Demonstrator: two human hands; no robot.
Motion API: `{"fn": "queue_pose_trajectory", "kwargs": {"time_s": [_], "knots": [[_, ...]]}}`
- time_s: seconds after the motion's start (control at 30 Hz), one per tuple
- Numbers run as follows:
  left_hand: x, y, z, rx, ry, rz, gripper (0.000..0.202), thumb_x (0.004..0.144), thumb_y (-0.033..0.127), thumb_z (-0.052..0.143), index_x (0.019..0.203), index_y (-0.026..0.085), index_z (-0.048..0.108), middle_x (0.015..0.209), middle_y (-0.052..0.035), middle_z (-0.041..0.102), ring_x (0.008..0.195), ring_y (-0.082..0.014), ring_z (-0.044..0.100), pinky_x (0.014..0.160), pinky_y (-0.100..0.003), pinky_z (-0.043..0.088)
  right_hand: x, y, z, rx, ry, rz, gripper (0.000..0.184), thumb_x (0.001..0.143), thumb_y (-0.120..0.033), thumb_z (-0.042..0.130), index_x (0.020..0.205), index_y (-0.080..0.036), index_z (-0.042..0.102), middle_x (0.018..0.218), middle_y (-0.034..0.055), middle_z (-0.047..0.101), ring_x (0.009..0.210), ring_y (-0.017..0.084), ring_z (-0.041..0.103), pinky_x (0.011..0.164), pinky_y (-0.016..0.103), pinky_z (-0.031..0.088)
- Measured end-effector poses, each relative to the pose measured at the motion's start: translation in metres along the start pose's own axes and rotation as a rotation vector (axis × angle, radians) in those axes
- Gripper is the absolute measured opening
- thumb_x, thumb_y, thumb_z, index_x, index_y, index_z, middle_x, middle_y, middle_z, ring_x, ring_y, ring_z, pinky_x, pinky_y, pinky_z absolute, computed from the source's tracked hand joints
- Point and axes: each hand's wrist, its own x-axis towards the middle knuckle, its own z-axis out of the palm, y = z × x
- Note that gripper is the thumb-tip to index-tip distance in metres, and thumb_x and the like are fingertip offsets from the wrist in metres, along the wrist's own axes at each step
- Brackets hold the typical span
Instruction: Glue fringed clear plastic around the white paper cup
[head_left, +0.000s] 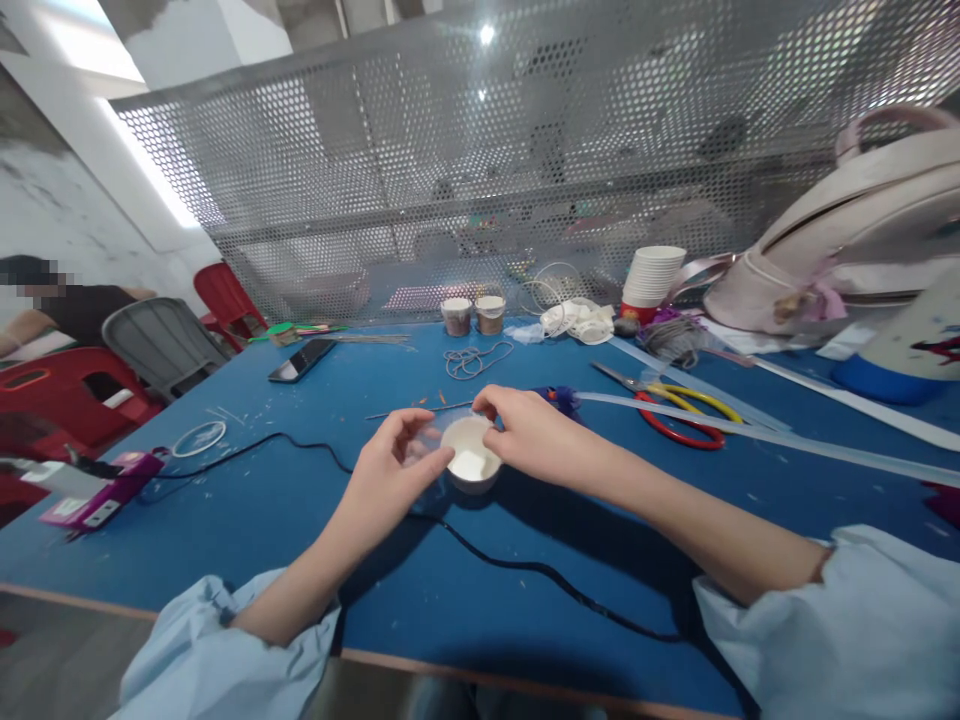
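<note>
A small white paper cup (470, 455) stands on the blue table (300, 540) in front of me. My right hand (529, 432) grips its far right rim with curled fingers. My left hand (394, 465) is at the cup's left side, thumb against the rim and fingers curled round something clear that I cannot make out. A black cable (525, 570) runs under my hands across the table.
Red- and yellow-handled scissors (679, 410), clear strips (787, 435), a stack of white cups (652, 277), two small filled cups (474, 314), a phone (301, 360), a pink tool (101, 495) and a pink bag (847, 230) lie around. A perforated metal screen (480, 170) backs the table; a person sits far left.
</note>
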Motion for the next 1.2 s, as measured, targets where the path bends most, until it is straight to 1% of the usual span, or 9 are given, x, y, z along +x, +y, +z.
{"fn": "queue_pose_trajectory", "kwargs": {"time_s": [0.17, 0.27, 0.37, 0.5, 0.6, 0.7, 0.8, 0.93, 1.2], "knots": [[0.005, -0.003, 0.002, -0.026, -0.039, -0.060, 0.054, 0.069, 0.028, 0.067, 0.117, 0.016, 0.043, 0.094, -0.0017, 0.056, 0.057, -0.0073, 0.051, 0.054, -0.023, 0.045, -0.006, 0.007, 0.010, 0.294, -0.033, 0.139, 0.025, 0.086, -0.030, 0.053, 0.106, -0.014, 0.050, 0.098, 0.0092, 0.065, 0.055, 0.012, 0.058, 0.052, 0.026, 0.044], [0.007, -0.003, 0.002, -0.052, -0.032, -0.054, 0.052, 0.070, 0.025, 0.065, 0.116, 0.015, 0.045, 0.095, -0.0030, 0.058, 0.061, -0.0082, 0.053, 0.055, -0.023, 0.046, -0.013, 0.014, 0.016, 0.582, -0.062, 0.181, 0.030, 0.091, -0.045, 0.045, 0.100, -0.016, 0.049, 0.082, 0.0044, 0.062, 0.049, 0.011, 0.056, 0.047, 0.025, 0.047], [0.010, -0.002, 0.003, -0.169, -0.014, -0.049, 0.046, 0.071, 0.025, 0.066, 0.113, 0.015, 0.048, 0.096, -0.0046, 0.063, 0.063, -0.0085, 0.054, 0.059, -0.024, 0.047, -0.020, 0.022, 0.021, 0.686, 0.004, 0.152, 0.036, 0.093, -0.050, 0.037, 0.095, -0.017, 0.051, 0.074, 0.0020, 0.058, 0.059, 0.014, 0.059, 0.051, 0.026, 0.049], [0.015, -0.003, 0.006, -0.377, -0.021, -0.137, 0.036, 0.071, 0.031, 0.069, 0.100, 0.014, 0.058, 0.089, -0.0041, 0.067, 0.068, -0.0105, 0.059, 0.063, -0.024, 0.047, -0.027, 0.033, 0.023, 0.669, 0.062, 0.109, 0.026, 0.086, -0.030, 0.047, 0.108, -0.017, 0.052, 0.106, 0.0068, 0.061, 0.096, 0.018, 0.059, 0.076, 0.029, 0.050], [0.018, -0.007, 0.007, -0.527, -0.053, -0.218, 0.031, 0.070, 0.037, 0.071, 0.089, 0.014, 0.063, 0.089, -0.0055, 0.068, 0.070, -0.0118, 0.061, 0.064, -0.025, 0.048, -0.026, 0.040, 0.025, 0.738, -0.007, 0.018, 0.049, 0.075, -0.022, 0.057, 0.123, -0.018, 0.046, 0.129, 0.0073, 0.054, 0.118, 0.019, 0.051, 0.097, 0.032, 0.042], [0.020, -0.011, 0.007, -0.617, -0.071, -0.235, 0.033, 0.068, 0.040, 0.071, 0.086, 0.013, 0.065, 0.089, -0.0083, 0.069, 0.075, -0.0151, 0.063, 0.066, -0.027, 0.050, -0.024, 0.045, 0.029, 0.822, -0.061, -0.015, 0.062, 0.073, -0.031, 0.065, 0.129, -0.017, 0.042, 0.133, 0.0104, 0.051, 0.120, 0.022, 0.050, 0.101, 0.036, 0.040], [0.021, -0.011, 0.006, -0.637, -0.073, -0.241, 0.029, 0.065, 0.033, 0.073, 0.085, 0.013, 0.066, 0.089, -0.0090, 0.070, 0.080, -0.0173, 0.064, 0.070, -0.029, 0.051, -0.026, 0.044, 0.031, 0.795, -0.061, 0.017, 0.071, 0.071, -0.037, 0.071, 0.132, -0.016, 0.040, 0.133, 0.0130, 0.051, 0.117, 0.024, 0.053, 0.100, 0.039, 0.041], [0.021, -0.009, 0.006, -0.653, -0.074, -0.252, 0.028, 0.059, 0.021, 0.074, 0.085, 0.013, 0.066, 0.086, -0.0073, 0.070, 0.081, -0.0169, 0.065, 0.078, -0.032, 0.051, -0.032, 0.037, 0.032, 0.645, -0.039, 0.027, 0.084, 0.064, -0.030, 0.078, 0.136, -0.018, 0.036, 0.136, 0.0117, 0.048, 0.121, 0.024, 0.050, 0.103, 0.039, 0.038], [0.019, -0.018, 0.008, -0.519, -0.014, -0.258, 0.023, 0.059, 0.024, 0.078, 0.065, 0.014, 0.058, 0.060, 0.0011, 0.061, 0.057, -0.0097, 0.058, 0.061, -0.026, 0.049, -0.037, 0.025, 0.048, 0.361, 0.223, 0.075, 0.064, 0.066, -0.030, 0.076, 0.121, -0.021, 0.046, 0.120, 0.0076, 0.059, 0.110, 0.024, 0.056, 0.094, 0.039, 0.043]]}}
